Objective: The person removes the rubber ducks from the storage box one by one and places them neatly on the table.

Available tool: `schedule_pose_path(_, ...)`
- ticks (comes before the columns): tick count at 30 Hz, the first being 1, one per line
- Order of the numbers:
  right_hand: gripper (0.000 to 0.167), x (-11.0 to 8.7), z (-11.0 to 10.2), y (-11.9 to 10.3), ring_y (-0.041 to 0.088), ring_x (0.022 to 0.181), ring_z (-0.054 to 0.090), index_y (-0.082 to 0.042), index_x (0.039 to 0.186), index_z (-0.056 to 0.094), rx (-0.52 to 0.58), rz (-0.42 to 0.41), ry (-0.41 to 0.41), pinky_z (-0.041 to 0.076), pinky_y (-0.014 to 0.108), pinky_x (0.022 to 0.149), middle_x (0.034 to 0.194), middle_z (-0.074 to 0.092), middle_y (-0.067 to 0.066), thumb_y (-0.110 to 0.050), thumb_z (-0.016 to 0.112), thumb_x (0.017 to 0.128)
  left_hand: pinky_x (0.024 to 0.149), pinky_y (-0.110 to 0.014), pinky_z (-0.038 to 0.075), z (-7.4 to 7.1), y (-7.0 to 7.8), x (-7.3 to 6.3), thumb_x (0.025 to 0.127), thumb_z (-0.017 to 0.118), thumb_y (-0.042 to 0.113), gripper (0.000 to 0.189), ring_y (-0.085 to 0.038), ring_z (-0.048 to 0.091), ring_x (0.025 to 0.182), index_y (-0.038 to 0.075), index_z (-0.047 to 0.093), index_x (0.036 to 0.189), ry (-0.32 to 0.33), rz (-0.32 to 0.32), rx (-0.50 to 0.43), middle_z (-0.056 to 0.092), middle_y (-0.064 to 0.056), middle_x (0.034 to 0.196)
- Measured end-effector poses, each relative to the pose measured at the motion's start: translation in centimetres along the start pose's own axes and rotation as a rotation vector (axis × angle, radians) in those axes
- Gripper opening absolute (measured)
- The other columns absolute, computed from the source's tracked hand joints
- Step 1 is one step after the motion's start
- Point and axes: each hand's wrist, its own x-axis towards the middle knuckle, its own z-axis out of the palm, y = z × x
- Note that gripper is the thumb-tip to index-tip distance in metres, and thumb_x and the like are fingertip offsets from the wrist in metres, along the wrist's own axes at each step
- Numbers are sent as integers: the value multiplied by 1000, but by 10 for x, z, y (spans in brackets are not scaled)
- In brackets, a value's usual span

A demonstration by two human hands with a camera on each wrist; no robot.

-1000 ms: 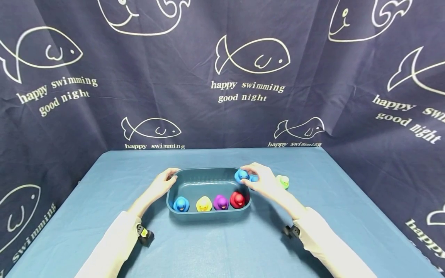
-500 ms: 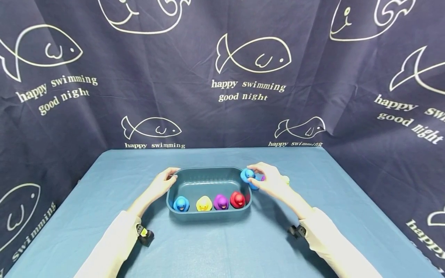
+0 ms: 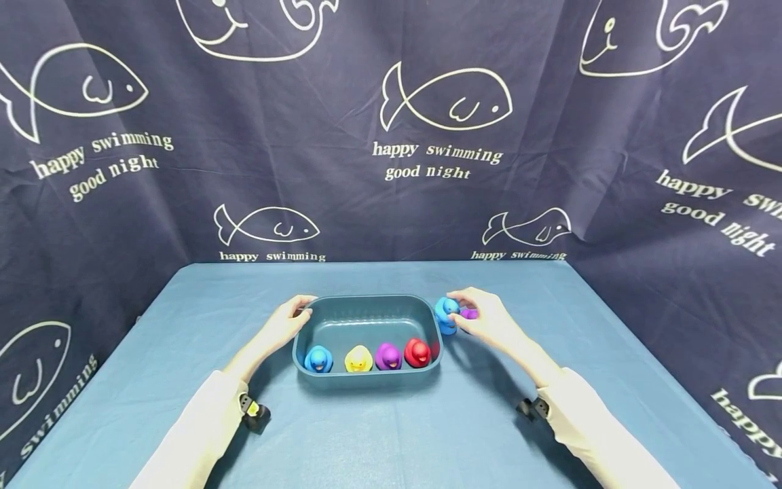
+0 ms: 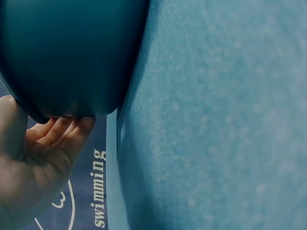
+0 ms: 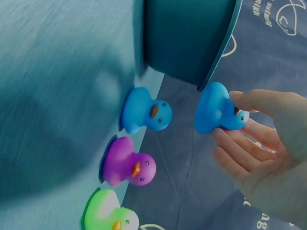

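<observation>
In the head view my right hand (image 3: 487,316) pinches a blue rubber duck (image 3: 448,308) between thumb and fingers, just outside the bin's right end. The right wrist view shows this held duck (image 5: 213,109) off the table and tilted, apart from another blue duck (image 5: 144,111) standing on the cloth. Beside that one stand a purple duck (image 5: 127,163) and a green duck (image 5: 108,213). My left hand (image 3: 287,324) holds the left end of the dark teal bin (image 3: 366,382), its thumb at the rim. In the left wrist view, fingertips (image 4: 86,122) meet the bin's outer wall.
Along the bin's near side sit a blue duck (image 3: 318,359), a yellow duck (image 3: 358,359), a purple duck (image 3: 388,356) and a red duck (image 3: 418,352). A blue cloth (image 3: 391,441) covers the table. Behind it hangs a dark curtain (image 3: 342,183) with fish drawings.
My right hand has moved right with the blue duck, from over the bin's right rim to outside it. The green duck is now hidden behind that hand. The left hand stays put.
</observation>
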Motion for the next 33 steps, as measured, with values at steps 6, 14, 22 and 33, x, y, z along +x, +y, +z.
schedule_pose_path(6, 34, -4, -3, 9, 32, 88, 66, 5, 108, 65, -4, 8, 5, 53, 43, 79, 98, 68, 16, -3, 73, 76, 65, -26, 43, 0, 0, 0, 93, 51, 8, 33, -17, 52, 78, 0, 54, 125, 4, -9, -6, 60, -20, 116)
schedule_pose_path(14, 35, -9, -5, 17, 27, 83, 64, 2, 107, 67, -78, 17, 41, 51, 36, 70, 96, 69, 13, -6, 76, 74, 67, -27, 44, 0, 0, 0, 93, 51, 8, 34, -18, 53, 81, 0, 54, 125, 6, -12, 0, 60, -20, 118)
schedule_pose_path(22, 35, -12, -9, 28, 27, 81, 65, 1, 105, 68, -118, -14, 83, 50, 39, 71, 93, 69, 12, -4, 76, 72, 69, -27, 43, 1, 0, 1, 93, 51, 8, 32, -18, 53, 82, 0, 55, 124, 12, 2, 4, 61, -20, 116)
schedule_pose_path(33, 35, -20, -21, 39, 30, 81, 67, 3, 105, 67, -112, -58, 113, 53, 42, 75, 93, 66, 12, 2, 75, 71, 64, -26, 43, 1, 0, 1, 93, 51, 7, 33, -16, 52, 77, 0, 55, 124, 10, -7, -10, 61, -20, 115)
